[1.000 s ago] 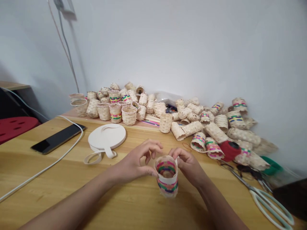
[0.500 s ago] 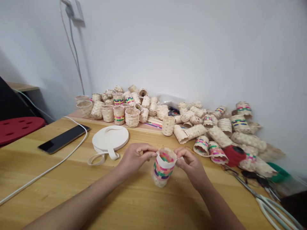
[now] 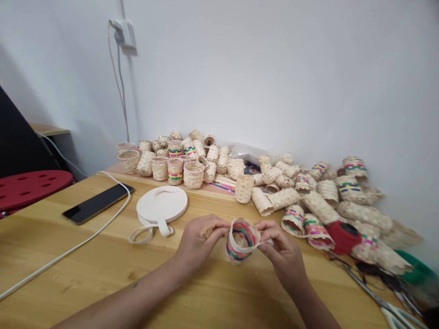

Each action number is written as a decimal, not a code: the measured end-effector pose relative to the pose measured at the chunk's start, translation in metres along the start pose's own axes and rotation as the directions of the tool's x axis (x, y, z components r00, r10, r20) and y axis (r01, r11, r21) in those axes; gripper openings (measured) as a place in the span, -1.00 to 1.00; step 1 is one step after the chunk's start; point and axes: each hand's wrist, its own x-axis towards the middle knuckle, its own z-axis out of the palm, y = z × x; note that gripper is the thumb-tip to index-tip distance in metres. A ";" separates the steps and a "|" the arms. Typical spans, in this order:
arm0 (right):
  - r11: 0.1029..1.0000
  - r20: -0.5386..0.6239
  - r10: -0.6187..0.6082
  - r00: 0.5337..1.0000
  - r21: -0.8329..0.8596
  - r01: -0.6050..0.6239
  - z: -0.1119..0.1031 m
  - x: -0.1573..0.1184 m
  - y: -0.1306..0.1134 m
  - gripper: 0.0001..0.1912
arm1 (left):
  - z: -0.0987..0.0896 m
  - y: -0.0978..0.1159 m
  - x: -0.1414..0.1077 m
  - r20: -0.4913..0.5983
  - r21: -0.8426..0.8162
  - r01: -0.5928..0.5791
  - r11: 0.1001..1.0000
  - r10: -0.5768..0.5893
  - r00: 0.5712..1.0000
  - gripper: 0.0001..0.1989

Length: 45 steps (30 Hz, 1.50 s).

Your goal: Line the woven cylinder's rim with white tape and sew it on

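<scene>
A small woven basket (image 3: pixel 239 249) with pink, green and purple bands is held between my two hands, tilted so that its open mouth faces me. A white strip (image 3: pixel 242 249) runs round the front of its rim. The fingers of my left hand (image 3: pixel 202 237) pinch the left side of the rim. On the right side, my right hand (image 3: pixel 279 246) pinches the rim together with the strip, whose end sticks out between the fingers. A flat white roll of strip (image 3: pixel 162 204) lies to the left, its loose end curled in front.
Many woven baskets (image 3: pixel 194 175) stand and lie along the wall. A black phone (image 3: pixel 99 204) and a white cable (image 3: pixel 73 249) lie at left. Scissors (image 3: pixel 368 291), a red object (image 3: pixel 344 236) and a green object (image 3: pixel 416 269) are at right.
The basket has tipped toward me, showing more of its inside. Both hands still pinch its rim. The whole view has shifted, so the table items appear slightly lower and further right.
</scene>
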 end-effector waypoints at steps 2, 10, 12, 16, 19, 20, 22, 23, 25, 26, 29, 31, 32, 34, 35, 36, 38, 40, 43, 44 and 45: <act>0.998 -0.030 -0.021 0.999 -0.054 0.019 0.001 -0.001 -0.001 -0.89 | 0.001 0.001 -0.001 0.003 0.015 -0.061 0.998 0.061 0.998 -0.83; 0.976 -0.119 -0.113 0.987 -0.202 0.087 0.006 -0.001 -0.012 -0.91 | 0.011 -0.005 -0.008 0.140 -0.095 -0.030 0.995 0.044 0.989 -0.42; 0.963 -0.097 -0.153 0.983 -0.239 0.126 0.007 -0.002 -0.016 -0.93 | 0.015 -0.006 -0.010 0.134 -0.136 0.012 0.991 0.006 0.991 -0.34; 0.944 -0.039 -0.210 0.977 -0.269 0.192 0.010 -0.002 -0.022 -0.94 | 0.018 -0.002 -0.013 0.082 -0.205 0.058 0.977 -0.042 0.996 -0.45; 0.941 -0.036 -0.221 0.975 -0.270 0.204 0.011 -0.003 -0.024 -0.94 | 0.019 0.001 -0.014 0.063 -0.285 0.071 0.956 -0.056 0.996 -0.46; 0.939 -0.030 -0.226 0.974 -0.273 0.210 0.012 -0.004 -0.024 -0.94 | 0.020 0.001 -0.015 0.062 -0.313 0.078 0.947 -0.062 0.996 -0.45; 0.932 -0.014 -0.235 0.972 -0.286 0.221 0.012 -0.004 -0.026 -0.94 | 0.021 -0.001 -0.015 0.064 -0.355 0.100 0.930 -0.083 0.995 -0.43; 0.930 -0.005 -0.231 0.973 -0.294 0.220 0.012 -0.004 -0.026 -0.94 | 0.021 -0.003 -0.015 0.069 -0.373 0.114 0.921 -0.095 0.993 -0.43; 0.930 0.018 -0.215 0.976 -0.301 0.211 0.012 -0.002 -0.028 -0.95 | 0.022 -0.007 -0.014 0.084 -0.420 0.137 0.897 -0.112 0.990 -0.45; 0.931 0.035 -0.204 0.978 -0.302 0.205 0.012 -0.001 -0.029 -0.94 | 0.022 -0.009 -0.014 0.099 -0.453 0.149 0.879 -0.117 0.988 -0.45; 0.922 0.082 -0.191 0.978 -0.327 0.207 0.010 0.002 -0.033 -0.94 | 0.021 -0.012 -0.010 0.162 -0.568 0.209 0.796 -0.142 0.977 -0.43; 0.902 0.063 -0.201 0.977 -0.376 0.210 0.007 0.004 -0.035 -0.93 | 0.019 -0.013 -0.008 0.195 -0.622 0.256 0.740 -0.171 0.966 -0.42; 0.893 0.042 -0.208 0.977 -0.399 0.207 0.006 0.005 -0.036 -0.92 | 0.018 -0.013 -0.007 0.205 -0.643 0.273 0.716 -0.183 0.962 -0.42; 0.884 0.006 -0.216 0.976 -0.423 0.199 0.002 0.006 -0.037 -0.91 | 0.017 -0.013 -0.005 0.227 -0.675 0.304 0.672 -0.204 0.952 -0.41; 0.883 0.000 -0.216 0.976 -0.426 0.196 0.000 0.006 -0.037 -0.91 | 0.017 -0.014 -0.005 0.241 -0.692 0.321 0.646 -0.212 0.947 -0.40; 0.883 -0.002 -0.216 0.976 -0.427 0.194 -0.002 0.006 -0.037 -0.91 | 0.017 -0.015 -0.005 0.256 -0.711 0.339 0.616 -0.223 0.941 -0.39; 0.885 -0.005 -0.210 0.978 -0.426 0.188 -0.004 0.006 -0.037 -0.91 | 0.017 -0.017 -0.006 0.287 -0.748 0.374 0.548 -0.241 0.927 -0.38; 0.894 -0.007 -0.194 0.981 -0.414 0.174 -0.005 0.006 -0.036 -0.92 | 0.018 -0.020 -0.008 0.324 -0.780 0.400 0.481 -0.236 0.916 -0.38; 0.912 0.001 -0.168 0.986 -0.379 0.156 -0.006 0.006 -0.035 -0.92 | 0.018 -0.021 -0.010 0.391 -0.809 0.436 0.394 -0.194 0.900 -0.39; 0.917 0.009 -0.164 0.986 -0.368 0.156 -0.006 0.006 -0.036 -0.92 | 0.017 -0.020 -0.010 0.416 -0.811 0.452 0.371 -0.177 0.892 -0.40; 0.921 0.016 -0.162 0.987 -0.357 0.157 -0.006 0.006 -0.036 -0.92 | 0.017 -0.020 -0.010 0.441 -0.810 0.468 0.353 -0.161 0.883 -0.40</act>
